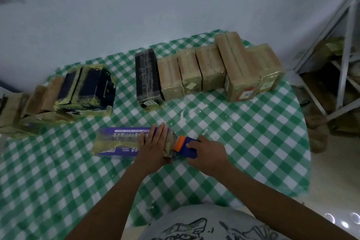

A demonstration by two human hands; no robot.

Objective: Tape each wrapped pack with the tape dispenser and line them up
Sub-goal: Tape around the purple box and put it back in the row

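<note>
progress, judging by layout: row of six packs (210, 70) stands side by side at the far right of the checked tablecloth (253, 142), black one at its left end, rest brown. they look taped and lined up, so call those done. pile of packs (58, 95) at far left is loose and overlapping, likely still to do; count unclear, the edge of view cuts it off.

in hand now: purple pack (118, 142), lying flat at table centre, well apart from both groups. yellowish tape shows along its top.

left hand (153, 146) lies flat on the pack's right half, fingers (159, 132) straight and together, pressing it down. right hand (208, 152) is curled round the blue tape dispenser (185, 146), whose orange end sits against the pack's right end, just beside the left hand's edge.

left after this: cut the tape, move the pack to the row, work through the pile.
</note>
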